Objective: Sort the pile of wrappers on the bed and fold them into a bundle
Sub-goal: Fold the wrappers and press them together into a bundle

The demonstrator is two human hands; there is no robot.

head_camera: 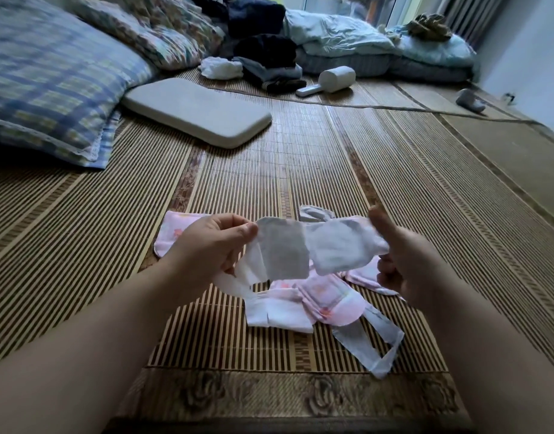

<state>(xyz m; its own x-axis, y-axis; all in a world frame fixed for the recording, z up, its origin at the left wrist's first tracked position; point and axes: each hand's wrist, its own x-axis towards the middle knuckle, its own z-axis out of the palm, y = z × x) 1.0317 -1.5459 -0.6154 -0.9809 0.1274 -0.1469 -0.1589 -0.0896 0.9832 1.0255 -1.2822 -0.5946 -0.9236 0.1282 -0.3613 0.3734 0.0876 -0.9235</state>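
Note:
A thin white wrapper [303, 249] is stretched in the air between both hands, above the bed. My left hand [206, 245] pinches its left end, with more white wrapper hanging from that fist. My right hand [404, 261] holds the right end, thumb up. Below them a loose pile of pink and white wrappers [310, 302] lies on the bamboo mat [300, 170]. One pink wrapper [172, 230] lies partly hidden behind my left hand. A long white strip [369, 343] trails off the pile to the right.
A flat beige cushion [200, 111] lies beyond the pile at the centre left. A blue checked pillow [50, 76] is at the far left. Clothes [263, 48], folded bedding [347, 42] and a white handheld device [328, 79] are at the back.

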